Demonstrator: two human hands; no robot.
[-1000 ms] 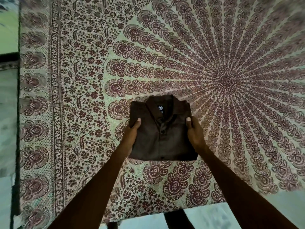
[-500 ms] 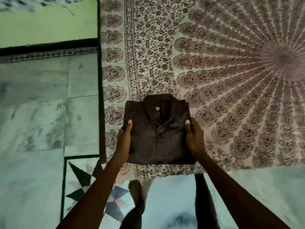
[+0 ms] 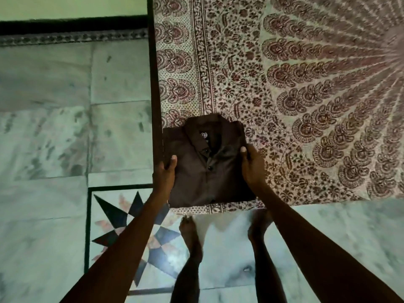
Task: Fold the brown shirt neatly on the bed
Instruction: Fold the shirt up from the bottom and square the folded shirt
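Note:
The brown shirt (image 3: 207, 171) is folded into a compact rectangle, collar and buttons facing up. It sits at the near left corner of the bed (image 3: 306, 95), which is covered by a cream and maroon patterned sheet. My left hand (image 3: 165, 173) grips the shirt's left edge, thumb on top. My right hand (image 3: 253, 167) grips its right edge, thumb on top as well. The fingers under the cloth are hidden.
The bed's left edge (image 3: 154, 84) and front edge (image 3: 328, 201) border a marble floor (image 3: 65, 127) with a dark star inlay (image 3: 131, 226). My bare feet (image 3: 190, 235) stand close to the front edge.
The shirt, held in both hands, has moved leftward across the bed from near its centre to the near left corner. The floor and my feet have come into view.

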